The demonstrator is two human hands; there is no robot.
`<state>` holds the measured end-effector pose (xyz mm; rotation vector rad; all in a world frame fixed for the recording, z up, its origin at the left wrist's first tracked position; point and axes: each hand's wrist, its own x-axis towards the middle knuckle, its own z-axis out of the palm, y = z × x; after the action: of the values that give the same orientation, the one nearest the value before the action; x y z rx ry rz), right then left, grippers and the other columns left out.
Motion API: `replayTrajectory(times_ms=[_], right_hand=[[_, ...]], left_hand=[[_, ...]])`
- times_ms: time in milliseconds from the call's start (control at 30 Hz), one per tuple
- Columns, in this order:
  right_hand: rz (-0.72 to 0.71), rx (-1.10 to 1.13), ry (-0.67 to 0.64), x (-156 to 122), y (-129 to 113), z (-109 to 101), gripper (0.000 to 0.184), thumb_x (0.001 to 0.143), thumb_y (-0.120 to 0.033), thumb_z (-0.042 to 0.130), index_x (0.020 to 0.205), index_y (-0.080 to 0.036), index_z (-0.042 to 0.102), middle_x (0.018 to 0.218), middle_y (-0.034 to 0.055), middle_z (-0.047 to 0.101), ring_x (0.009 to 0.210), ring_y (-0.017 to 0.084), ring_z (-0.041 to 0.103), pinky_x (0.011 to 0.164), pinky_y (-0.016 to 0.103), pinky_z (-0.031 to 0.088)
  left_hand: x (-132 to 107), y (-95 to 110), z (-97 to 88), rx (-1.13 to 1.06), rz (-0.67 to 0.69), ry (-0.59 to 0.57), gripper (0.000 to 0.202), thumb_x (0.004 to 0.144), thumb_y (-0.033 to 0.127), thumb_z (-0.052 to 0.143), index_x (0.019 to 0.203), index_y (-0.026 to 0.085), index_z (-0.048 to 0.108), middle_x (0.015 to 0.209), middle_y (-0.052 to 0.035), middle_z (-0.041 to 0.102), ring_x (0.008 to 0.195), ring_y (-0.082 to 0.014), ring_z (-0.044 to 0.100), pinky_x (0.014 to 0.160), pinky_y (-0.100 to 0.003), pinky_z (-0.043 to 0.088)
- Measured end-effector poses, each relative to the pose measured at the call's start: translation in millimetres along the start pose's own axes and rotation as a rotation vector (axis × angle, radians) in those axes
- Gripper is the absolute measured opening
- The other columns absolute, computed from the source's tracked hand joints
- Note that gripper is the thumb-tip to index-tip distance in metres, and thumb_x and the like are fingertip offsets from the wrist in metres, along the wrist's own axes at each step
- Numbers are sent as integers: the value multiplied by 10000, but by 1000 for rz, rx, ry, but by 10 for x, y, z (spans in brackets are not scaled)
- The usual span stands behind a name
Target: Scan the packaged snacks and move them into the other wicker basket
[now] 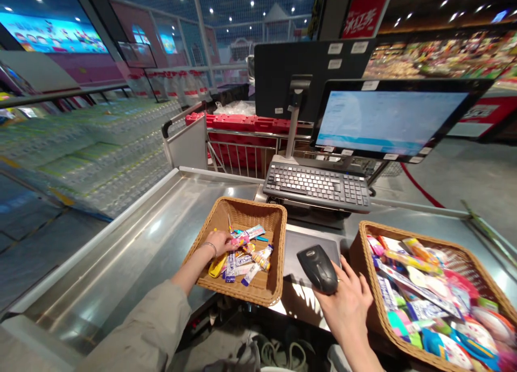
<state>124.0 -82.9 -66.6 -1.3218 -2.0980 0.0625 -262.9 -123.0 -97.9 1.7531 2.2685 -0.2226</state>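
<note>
At the near edge of the metal counter [151, 229], the right hand [346, 303] grips a black scanner [318, 269]; a loose hold could drop it. The left hand [220, 243], inside a wicker basket [250, 294], appears to pinch a pink packet [242, 238]. A keyboard [311, 186] occupies the far edge, stacked bottles [100, 162] beyond.

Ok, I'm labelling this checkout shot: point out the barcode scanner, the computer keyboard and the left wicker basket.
Barcode scanner [317, 267]: head view, middle of its black casing.
Computer keyboard [317, 187]: head view, its keys, near the middle.
Left wicker basket [253, 216]: head view, inside of its far wall.
</note>
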Motion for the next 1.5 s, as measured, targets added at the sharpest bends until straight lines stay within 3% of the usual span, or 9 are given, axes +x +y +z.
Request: replayTrajectory(times_ms=[167,333,667,900,1167,1500], right_hand=[[-11,7,-4,9,-8,8,246,794,-410,548,910,-238,681,1147,43,693,1268,291,477,1070,528,227],[-7,1,-21,25,-21,-18,238,788,-413,547,895,-249,681,1164,36,687,1273,283,473,1070,521,230],[-4,-17,-6,21,11,-33,232,785,-408,548,877,-246,686,1150,45,692,1269,290,477,1063,521,239],[-16,-29,14,25,36,-27,224,780,-381,560,905,-241,681,1166,42,686,1272,288,473,1068,525,234],[-23,-14,27,24,42,-22,217,776,-380,567,893,-235,679,1162,41,689,1281,292,462,1070,535,229],[-47,-5,60,99,-4,-99,168,770,-358,568,820,-238,674,1175,31,685,1289,307,447,1063,544,218]], left_hand=[[-35,104,33,-10,-14,33,375,720,614,660,903,292,720,1034,-51,728,1067,-275,592,986,-476,320],[-70,185,76,11,35,35,520,615,656,728,966,273,707,1126,-88,689,1123,-309,537,976,-493,321],[-42,146,132,-9,100,95,431,580,565,805,880,277,695,1239,-46,652,1234,-313,478,1062,-570,227],[-83,210,-30,15,164,285,408,702,400,773,1053,262,618,1319,-68,605,1372,-291,375,1153,-563,92],[-197,366,-260,86,189,502,222,813,201,623,1024,270,618,1464,-30,484,1451,-307,245,1161,-629,-13],[-162,697,-590,63,155,676,216,842,176,570,1024,274,633,1525,-14,391,1475,-355,130,1109,-722,-57]])
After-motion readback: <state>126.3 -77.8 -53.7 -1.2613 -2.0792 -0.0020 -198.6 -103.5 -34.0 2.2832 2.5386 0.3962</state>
